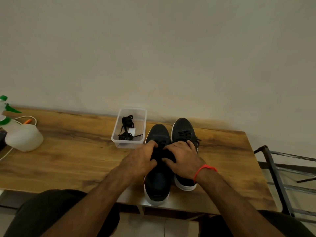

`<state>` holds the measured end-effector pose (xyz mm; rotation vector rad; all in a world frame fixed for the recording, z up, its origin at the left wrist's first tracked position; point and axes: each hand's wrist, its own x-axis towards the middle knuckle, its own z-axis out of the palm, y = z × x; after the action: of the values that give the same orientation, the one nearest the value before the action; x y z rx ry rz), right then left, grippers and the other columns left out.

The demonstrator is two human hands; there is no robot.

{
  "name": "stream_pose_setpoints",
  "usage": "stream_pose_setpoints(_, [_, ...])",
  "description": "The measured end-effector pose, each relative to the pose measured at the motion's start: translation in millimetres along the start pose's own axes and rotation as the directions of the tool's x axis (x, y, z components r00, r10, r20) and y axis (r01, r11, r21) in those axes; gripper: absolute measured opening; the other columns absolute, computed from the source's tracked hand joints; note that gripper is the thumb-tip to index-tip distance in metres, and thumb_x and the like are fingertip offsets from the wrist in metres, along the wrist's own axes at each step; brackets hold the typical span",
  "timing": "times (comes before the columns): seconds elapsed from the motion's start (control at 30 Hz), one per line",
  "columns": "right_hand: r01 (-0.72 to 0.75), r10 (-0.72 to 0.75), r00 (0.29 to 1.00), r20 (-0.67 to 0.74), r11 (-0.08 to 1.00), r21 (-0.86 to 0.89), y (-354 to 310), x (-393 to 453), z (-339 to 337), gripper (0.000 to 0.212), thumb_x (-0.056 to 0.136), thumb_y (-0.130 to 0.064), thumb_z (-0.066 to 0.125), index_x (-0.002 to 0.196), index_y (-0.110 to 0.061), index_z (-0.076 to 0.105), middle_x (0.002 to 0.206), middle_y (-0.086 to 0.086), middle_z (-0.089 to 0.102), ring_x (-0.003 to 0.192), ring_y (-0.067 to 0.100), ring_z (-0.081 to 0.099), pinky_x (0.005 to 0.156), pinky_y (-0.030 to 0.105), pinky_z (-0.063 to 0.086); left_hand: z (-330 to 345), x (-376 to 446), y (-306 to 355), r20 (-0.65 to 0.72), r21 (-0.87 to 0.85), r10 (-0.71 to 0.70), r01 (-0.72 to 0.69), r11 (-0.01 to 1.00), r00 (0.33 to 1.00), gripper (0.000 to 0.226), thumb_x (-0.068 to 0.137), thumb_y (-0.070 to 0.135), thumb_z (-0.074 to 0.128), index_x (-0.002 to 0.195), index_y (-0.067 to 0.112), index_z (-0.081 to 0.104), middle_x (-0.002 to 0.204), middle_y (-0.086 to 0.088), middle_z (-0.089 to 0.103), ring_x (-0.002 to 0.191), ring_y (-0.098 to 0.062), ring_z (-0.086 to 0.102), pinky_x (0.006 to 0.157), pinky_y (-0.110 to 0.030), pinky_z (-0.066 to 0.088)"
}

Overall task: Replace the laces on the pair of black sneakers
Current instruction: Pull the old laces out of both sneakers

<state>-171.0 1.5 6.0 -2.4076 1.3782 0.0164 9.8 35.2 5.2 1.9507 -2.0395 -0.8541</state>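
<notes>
Under the curled fingers of both hands sits the left black fabric sneaker with a white sole (158,189), upright on the brown wood-grain table (71,158), its toe away from the person and its heel at the near table edge. The left hand (142,159) lies on the left side of the sneaker's lacing zone, fingers bent and thumb pressed against the dark tongue area. The right hand (183,159) lies on the right side of the same zone, fingers bent in the same way. Both hands seem to grip the tongue or the lace there, but what exactly the fingers hold I cannot tell, because all is black and in shadow. A thin orange-red thread band (204,170) goes around the right wrist.

Just beside the right fingers, touching the first sneaker, stands the second black fabric sneaker with a white sole (183,132), with its black lace tied.

Just beyond the left fingers, near the toe of the first sneaker, stands a clear rectangular plastic box (119,142). It holds 2 bundles of black laces (127,129) and a small white tag.

Well apart to the left of the left fingers, a translucent white spray bottle with a green trigger (22,135) stands at the table edge, with a white cable beside it.

Well apart to the right of the right fingers, a dark metal rack (277,168) stands on the floor beside the table.
</notes>
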Motion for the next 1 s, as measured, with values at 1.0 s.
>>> stream_pose_setpoints(1.0, [0.042,-0.043,0.999,-0.004,0.996,-0.073,13,10,-11,0.012,0.100,-0.032,0.055,0.110,-0.034,0.061,0.114,-0.012,0.060,0.129,0.017,0.041,0.119,0.061,0.012,-13,-5,-2,0.281,-0.011,-0.133,0.142,0.990,0.950,0.051,0.085,0.037,0.079,0.130,0.026,0.057,0.124,0.004,0.065,0.106,-0.012,0.065,0.085,-0.031,0.058])
